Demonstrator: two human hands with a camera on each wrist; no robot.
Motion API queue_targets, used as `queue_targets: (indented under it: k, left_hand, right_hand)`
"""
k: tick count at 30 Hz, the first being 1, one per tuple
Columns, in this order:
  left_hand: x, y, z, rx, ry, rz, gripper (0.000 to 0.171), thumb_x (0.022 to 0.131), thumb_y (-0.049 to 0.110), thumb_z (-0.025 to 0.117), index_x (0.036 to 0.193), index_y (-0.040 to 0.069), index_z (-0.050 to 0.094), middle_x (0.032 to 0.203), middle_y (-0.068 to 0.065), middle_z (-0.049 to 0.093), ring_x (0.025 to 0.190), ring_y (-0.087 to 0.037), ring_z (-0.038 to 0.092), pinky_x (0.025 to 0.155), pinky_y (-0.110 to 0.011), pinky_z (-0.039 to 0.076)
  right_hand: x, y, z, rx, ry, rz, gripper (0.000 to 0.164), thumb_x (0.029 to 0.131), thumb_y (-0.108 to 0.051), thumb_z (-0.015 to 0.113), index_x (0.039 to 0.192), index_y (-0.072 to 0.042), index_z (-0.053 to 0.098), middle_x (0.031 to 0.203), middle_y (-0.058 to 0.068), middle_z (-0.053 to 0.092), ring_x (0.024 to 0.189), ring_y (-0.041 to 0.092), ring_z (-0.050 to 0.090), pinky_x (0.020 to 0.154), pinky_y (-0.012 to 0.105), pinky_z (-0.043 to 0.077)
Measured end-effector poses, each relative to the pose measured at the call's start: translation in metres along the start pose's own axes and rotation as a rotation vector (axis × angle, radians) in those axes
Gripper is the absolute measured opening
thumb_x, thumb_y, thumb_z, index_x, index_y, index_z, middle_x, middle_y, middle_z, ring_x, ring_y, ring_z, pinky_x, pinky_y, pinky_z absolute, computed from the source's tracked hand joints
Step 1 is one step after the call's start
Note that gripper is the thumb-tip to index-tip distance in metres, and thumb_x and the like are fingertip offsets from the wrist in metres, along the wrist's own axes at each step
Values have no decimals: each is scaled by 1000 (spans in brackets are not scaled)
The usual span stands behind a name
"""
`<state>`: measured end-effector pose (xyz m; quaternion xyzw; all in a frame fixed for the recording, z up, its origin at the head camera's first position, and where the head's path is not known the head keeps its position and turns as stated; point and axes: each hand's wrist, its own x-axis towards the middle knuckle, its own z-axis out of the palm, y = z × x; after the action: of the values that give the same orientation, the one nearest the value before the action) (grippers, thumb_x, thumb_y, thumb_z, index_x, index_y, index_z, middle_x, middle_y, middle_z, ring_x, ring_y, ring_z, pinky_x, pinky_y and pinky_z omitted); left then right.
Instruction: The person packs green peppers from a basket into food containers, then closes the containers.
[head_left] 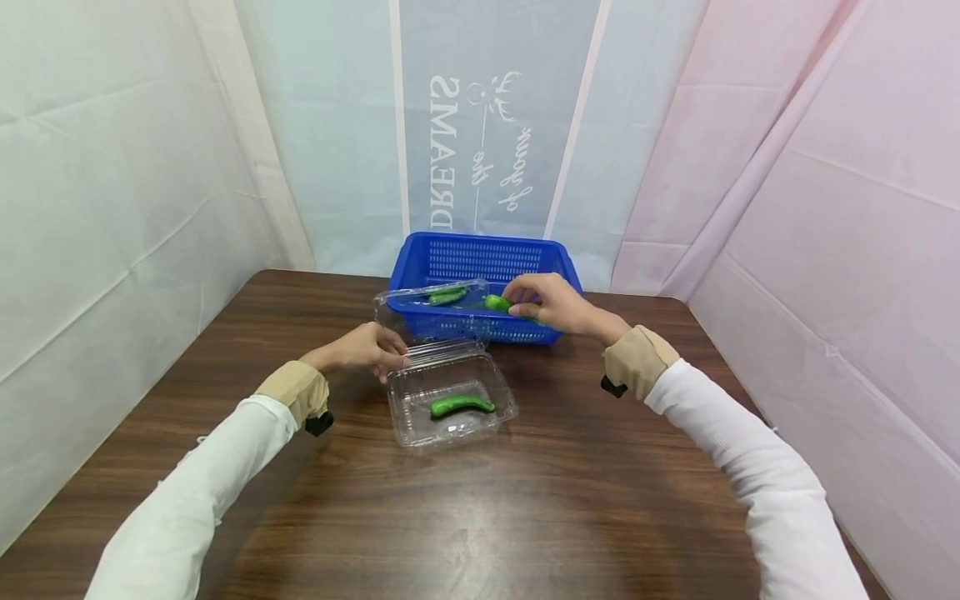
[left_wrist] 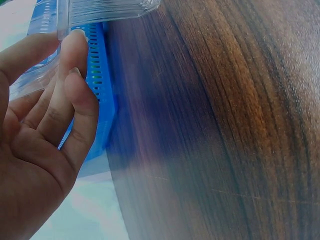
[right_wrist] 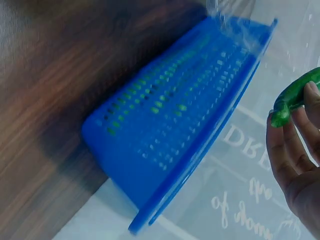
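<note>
My left hand [head_left: 369, 348] pinches the hinge side of a clear plastic clamshell box [head_left: 405, 433], whose lid stands raised against the basket. One green pepper [head_left: 462, 405] lies in the box's base. In the left wrist view, thumb and fingers of the left hand [left_wrist: 55, 110] hold the clear plastic edge. My right hand [head_left: 551, 300] holds another green pepper [head_left: 497, 303] above the near rim of the blue basket [head_left: 487, 240]. The right wrist view shows this pepper [right_wrist: 295, 95] between thumb and fingers.
Through the raised lid, a further green pepper [head_left: 447, 295] appears in the basket. The brown wood-grain table [head_left: 480, 517] meets a printed curtain [head_left: 480, 108] behind the basket. White cloth walls [head_left: 847, 250] flank both sides.
</note>
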<state>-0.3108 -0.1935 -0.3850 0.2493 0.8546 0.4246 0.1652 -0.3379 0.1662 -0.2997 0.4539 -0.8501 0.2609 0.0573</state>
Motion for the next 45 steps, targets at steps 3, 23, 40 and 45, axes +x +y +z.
queue_targets:
  k: [3,23,40,45]
  left_hand:
    - [-1,-1,0,-5,0,2,32,91,18,74,110,-8,68,87,-10,73,60,-26,68,68,-54,57]
    - [3,-3,1,-6,0,-3,32,90,19,75,109,-7,69,86,-9,72,60,-25,68,69,-56,57]
    - [2,0,0,-16,6,4,29,91,15,73,108,-8,68,84,-10,73,58,-22,67,64,-49,58]
    - [1,0,0,-4,1,10,28,92,14,72,108,-8,69,84,-10,73,58,-22,67,62,-44,58]
  right_hand:
    - [-2,-7,7,13,-24,-24,22,92,-6,71,114,-3,67,106,9,68,92,22,66,79,38,56]
    - [0,-33,63,-31,-168,-97,22,91,-14,74,112,-11,72,99,-1,65,80,7,60,69,21,52]
    - [13,-44,89,-47,-235,-130,21,89,-12,76,110,-10,72,104,-1,66,87,9,64,76,19,52]
    - [13,-44,95,-102,-265,-148,21,87,-8,77,108,-10,72,101,-1,66,84,9,63,74,20,52]
